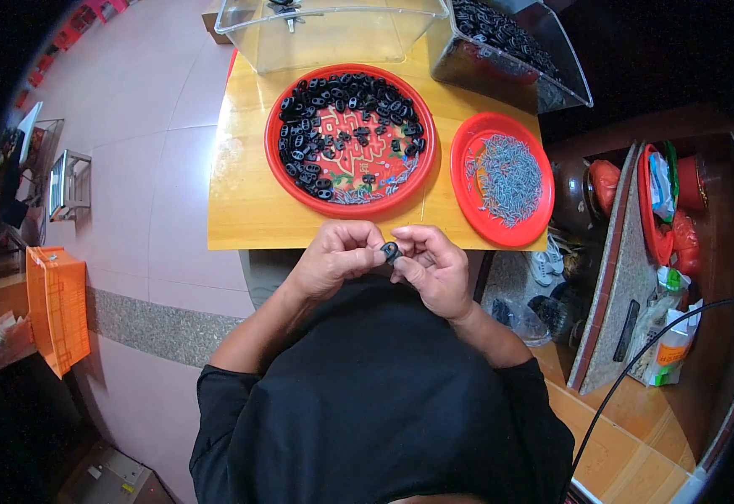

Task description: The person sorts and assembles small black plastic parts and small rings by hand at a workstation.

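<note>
pale tiled floor (136,193) | speckled grey strip (165,328) across it | yellow table (236,206) | light glare (190,155) on floor

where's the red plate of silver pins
In the head view, the red plate of silver pins is on the yellow wooden table, right of the larger round red tray.
</note>
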A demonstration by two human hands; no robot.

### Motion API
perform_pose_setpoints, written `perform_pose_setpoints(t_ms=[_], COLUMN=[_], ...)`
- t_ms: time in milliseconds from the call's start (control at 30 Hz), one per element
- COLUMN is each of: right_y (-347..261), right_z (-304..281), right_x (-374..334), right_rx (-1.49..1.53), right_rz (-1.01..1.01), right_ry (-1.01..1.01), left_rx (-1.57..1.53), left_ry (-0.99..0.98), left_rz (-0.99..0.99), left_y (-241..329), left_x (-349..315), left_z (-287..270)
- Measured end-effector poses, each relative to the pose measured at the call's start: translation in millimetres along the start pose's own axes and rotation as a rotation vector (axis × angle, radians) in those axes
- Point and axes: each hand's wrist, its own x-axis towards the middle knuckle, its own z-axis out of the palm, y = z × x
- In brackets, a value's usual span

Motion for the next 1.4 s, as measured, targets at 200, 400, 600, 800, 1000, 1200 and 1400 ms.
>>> perform_pose_setpoints(t_ms=[200, 400, 600, 800, 1000, 1200, 1400], right_y=[-6.2, -5.5, -4.1, 2.3, -1.5, -49.3, -106.1], right_z=[-14.6, -15.2, -15.9, -17.1, -19.5, -37.3, -86.6], right_x=[6.3, 5.0, 5.3, 7.3, 14.9, 58.3, 159.3], right_rx=[-0.339, -0.333, -0.315, -0.361, -0.313, -0.329, -0.413], right_rz=[-0.221, -0.248, -0.273, -0.354, -0.354, -0.244, -0.346], right_ry=[-0.242, -0.267, -0.275, -0.251, -0.261, -0.147, 0.285], left_rx=[-0.055, -0.097, -0.103, -0.098, -0.146, -0.045, 0.075], left_ry=[-0.070, -0.093, -0.142, -0.154, -0.145, 0.030, 0.151], left_rz=[-0.153, -0.183, -0.210, -0.212, -0.176, -0.063, -0.054], left_y=[0.7, 1.1, -0.8, -1.0, 4.3, 11.7, 8.8], left_x=[-0.4, -0.4, 1.8, 4.3, 3.3, 5.0, -9.4], left_z=[-2.1, 1.6, -0.9, -3.1, 3.9, 2.4, -11.5])
